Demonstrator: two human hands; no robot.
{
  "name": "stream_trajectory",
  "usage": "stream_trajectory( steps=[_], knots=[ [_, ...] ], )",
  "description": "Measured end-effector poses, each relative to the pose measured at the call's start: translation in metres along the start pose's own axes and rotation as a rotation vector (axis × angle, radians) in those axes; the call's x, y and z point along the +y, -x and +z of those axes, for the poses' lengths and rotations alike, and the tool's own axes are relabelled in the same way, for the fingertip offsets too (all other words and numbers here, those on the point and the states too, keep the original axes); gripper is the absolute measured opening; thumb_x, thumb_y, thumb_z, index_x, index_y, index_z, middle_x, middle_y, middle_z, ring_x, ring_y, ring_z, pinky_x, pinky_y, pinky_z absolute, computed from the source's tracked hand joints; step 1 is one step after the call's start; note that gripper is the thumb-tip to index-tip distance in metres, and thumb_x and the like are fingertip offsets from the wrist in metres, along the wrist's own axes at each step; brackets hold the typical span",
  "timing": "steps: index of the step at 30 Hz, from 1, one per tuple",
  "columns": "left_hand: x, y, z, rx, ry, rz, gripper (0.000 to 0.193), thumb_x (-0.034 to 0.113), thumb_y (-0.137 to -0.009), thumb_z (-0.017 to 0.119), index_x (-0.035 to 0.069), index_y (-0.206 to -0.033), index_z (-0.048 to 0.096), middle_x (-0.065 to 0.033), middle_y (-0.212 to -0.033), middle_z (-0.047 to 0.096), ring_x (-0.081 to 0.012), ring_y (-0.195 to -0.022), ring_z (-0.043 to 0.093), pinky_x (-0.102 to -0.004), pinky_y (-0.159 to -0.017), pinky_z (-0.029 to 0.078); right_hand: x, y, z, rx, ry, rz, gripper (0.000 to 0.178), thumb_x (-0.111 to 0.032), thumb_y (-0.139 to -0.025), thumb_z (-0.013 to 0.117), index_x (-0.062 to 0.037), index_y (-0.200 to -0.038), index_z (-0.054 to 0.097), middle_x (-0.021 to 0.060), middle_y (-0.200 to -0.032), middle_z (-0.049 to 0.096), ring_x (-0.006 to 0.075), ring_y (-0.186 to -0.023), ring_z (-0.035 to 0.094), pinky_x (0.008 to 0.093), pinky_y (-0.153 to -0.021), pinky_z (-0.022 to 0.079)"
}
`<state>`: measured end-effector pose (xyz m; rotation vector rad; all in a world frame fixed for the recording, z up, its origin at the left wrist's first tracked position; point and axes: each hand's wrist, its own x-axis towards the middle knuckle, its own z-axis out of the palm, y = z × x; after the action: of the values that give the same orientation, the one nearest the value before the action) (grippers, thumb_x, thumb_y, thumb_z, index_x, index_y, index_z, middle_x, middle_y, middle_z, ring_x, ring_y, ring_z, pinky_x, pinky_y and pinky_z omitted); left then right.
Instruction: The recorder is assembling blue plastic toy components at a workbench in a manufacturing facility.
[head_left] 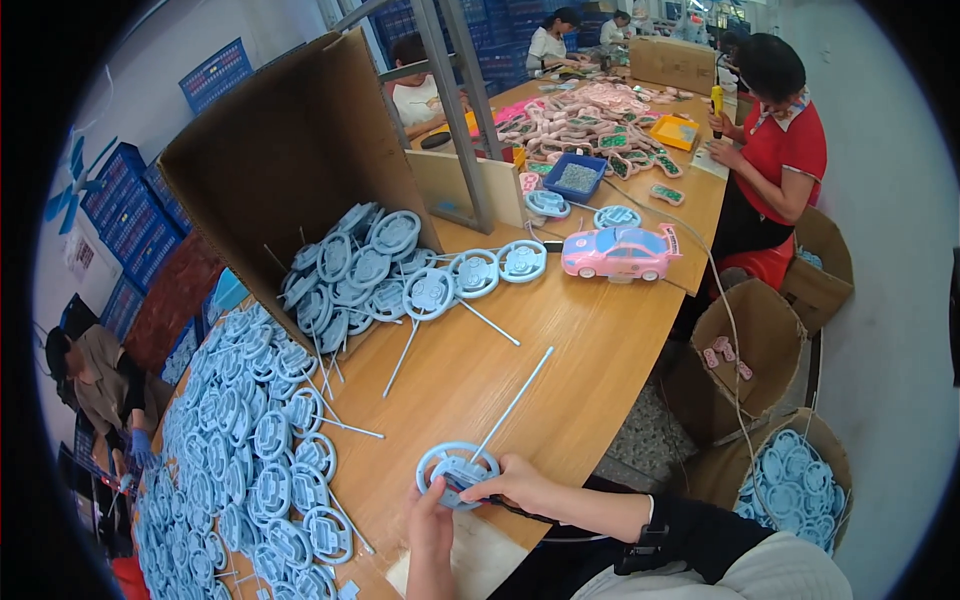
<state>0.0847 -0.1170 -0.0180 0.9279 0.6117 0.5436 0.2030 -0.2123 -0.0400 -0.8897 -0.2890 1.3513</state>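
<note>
A light blue toy steering wheel (428,462) with a long thin rod (520,390) pointing away from me is between my hands at the table's front edge. My left hand (432,515) grips its lower left rim, thumb on top. At its lower right, my right hand (520,483) has its fingers closed against the hub. A dark piece or cord shows beneath those fingers; what it is I cannot make out. To the left lies a big heap of similar blue wheels (272,435), some with rods sticking out.
A tipped cardboard box (270,140) holds more wheels (370,268). Ahead stand a pink toy car (618,252) and a blue tray (575,177). A person in red (790,150) works at the far right with a yellow tool. Cardboard boxes (745,330) line the right side.
</note>
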Motion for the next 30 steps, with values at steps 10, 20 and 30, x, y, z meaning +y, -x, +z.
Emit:
stream_trajectory(
  steps=[10, 20, 30],
  knots=[
    [0.005, 0.007, -0.009, 0.135, 0.008, 0.129, 0.030, 0.010, -0.078, 0.059, -0.002, -0.104, 0.051, -0.0080, -0.092, 0.059, -0.0169, -0.084, 0.056, -0.0304, -0.077, 0.043, -0.007, -0.004, 0.017, -0.067, 0.125, 0.037, 0.030, -0.005, -0.067, 0.070, 0.0032, -0.092, 0.056, 0.0082, -0.082, 0.059, 0.0126, -0.073, 0.057, 0.0227, -0.062, 0.045],
    [0.212, -0.040, -0.178, 0.960, -0.763, 0.921, 0.049, 0.015, -0.079, 0.058, -0.002, -0.120, 0.037, -0.0182, -0.116, 0.045, -0.0238, -0.104, 0.046, -0.0349, -0.086, 0.039, 0.001, 0.018, -0.011, -0.222, 0.451, 0.313, 0.021, -0.020, -0.082, 0.059, 0.0001, -0.085, 0.057, 0.0034, -0.070, 0.057, 0.0054, -0.047, 0.046, 0.0171, -0.038, 0.033],
    [0.103, -0.183, 0.002, 0.046, -1.578, 0.959, 0.033, 0.013, -0.074, 0.059, 0.000, -0.104, 0.053, -0.0176, -0.104, 0.056, -0.0328, -0.099, 0.051, -0.0381, -0.084, 0.041, -0.044, 0.024, -0.054, 0.031, 0.231, 0.142, 0.018, -0.018, -0.081, 0.059, -0.0011, -0.087, 0.056, 0.0030, -0.068, 0.055, 0.0046, -0.048, 0.044, 0.0168, -0.038, 0.028]
  ],
)
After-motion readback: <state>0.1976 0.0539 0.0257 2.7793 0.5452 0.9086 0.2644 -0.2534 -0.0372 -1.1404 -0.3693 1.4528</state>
